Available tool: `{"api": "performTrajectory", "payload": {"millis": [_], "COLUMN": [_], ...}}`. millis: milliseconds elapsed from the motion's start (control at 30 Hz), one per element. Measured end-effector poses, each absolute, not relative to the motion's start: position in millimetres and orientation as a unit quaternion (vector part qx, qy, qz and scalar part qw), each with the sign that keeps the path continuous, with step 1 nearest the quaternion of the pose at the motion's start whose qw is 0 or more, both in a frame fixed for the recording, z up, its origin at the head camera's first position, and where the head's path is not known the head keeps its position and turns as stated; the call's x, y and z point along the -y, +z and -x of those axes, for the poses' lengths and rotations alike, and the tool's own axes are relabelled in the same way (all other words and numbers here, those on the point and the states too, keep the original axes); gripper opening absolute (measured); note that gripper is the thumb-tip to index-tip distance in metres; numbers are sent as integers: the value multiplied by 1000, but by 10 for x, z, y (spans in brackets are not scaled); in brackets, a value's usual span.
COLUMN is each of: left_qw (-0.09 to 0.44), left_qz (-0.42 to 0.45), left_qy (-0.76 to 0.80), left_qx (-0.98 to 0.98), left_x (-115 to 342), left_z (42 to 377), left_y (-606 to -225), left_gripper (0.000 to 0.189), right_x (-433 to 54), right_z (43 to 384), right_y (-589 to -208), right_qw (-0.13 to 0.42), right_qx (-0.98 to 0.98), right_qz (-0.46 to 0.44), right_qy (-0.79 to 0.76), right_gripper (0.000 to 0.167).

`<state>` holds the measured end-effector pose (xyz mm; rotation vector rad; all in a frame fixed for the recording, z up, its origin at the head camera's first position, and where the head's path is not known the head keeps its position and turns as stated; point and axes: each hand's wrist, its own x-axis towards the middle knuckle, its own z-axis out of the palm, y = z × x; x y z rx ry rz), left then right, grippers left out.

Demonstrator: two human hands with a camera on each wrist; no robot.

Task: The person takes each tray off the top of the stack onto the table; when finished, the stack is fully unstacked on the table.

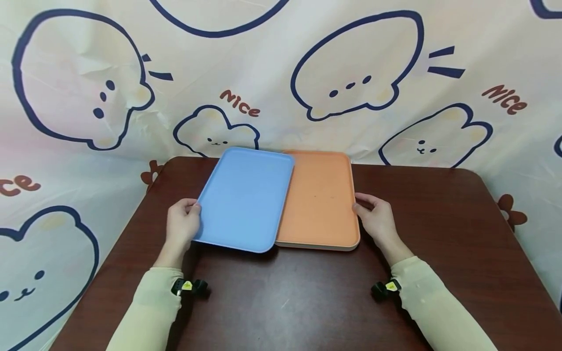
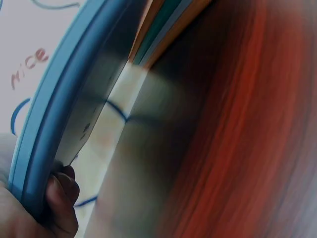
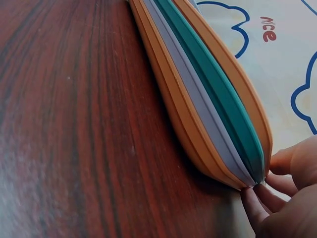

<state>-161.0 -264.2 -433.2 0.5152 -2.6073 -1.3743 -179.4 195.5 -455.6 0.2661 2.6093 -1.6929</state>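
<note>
A blue tray (image 1: 246,200) is raised at a slant, its right side overlapping a stack of trays. My left hand (image 1: 183,220) holds it by its left edge. In the left wrist view the thumb and curled fingers (image 2: 63,201) clasp its rim, and its pale underside shows. The orange tray (image 1: 318,197) tops the stack. Below it, the right wrist view shows a green tray (image 3: 215,84), a lavender tray (image 3: 198,94) and another orange tray (image 3: 185,121). My right hand (image 1: 376,214) grips the stack's right edge, fingertips against the tray rims.
The trays are over the far middle of a dark brown wooden table (image 1: 272,302). Behind and beside it hangs a pale cloth (image 1: 272,63) with cartoon outlines and "Nice" lettering. Small black wrist cameras (image 1: 201,288) are strapped over pale sleeves (image 1: 145,307).
</note>
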Motion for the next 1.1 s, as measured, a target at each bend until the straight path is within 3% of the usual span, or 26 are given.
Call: {"api": "performTrajectory", "payload": {"millis": [567,1100], "left_qw": [64,35], "left_qz": [-263,-221], "left_qy": [-381,-298], "left_qx": [884,928], "left_x": [3623,3803], "left_z": [1652,1908], "left_y": [-4478,-4548], "left_gripper": [48,44], "right_x": [-1965,-1978], "right_z": [1788,1798], "right_y": [-4560,-4599], "right_qw": [10,7], "right_qx": [-843,-835], "right_qz": [-81,-80], "right_qy": [-532,-544], "right_gripper": [41,41]}}
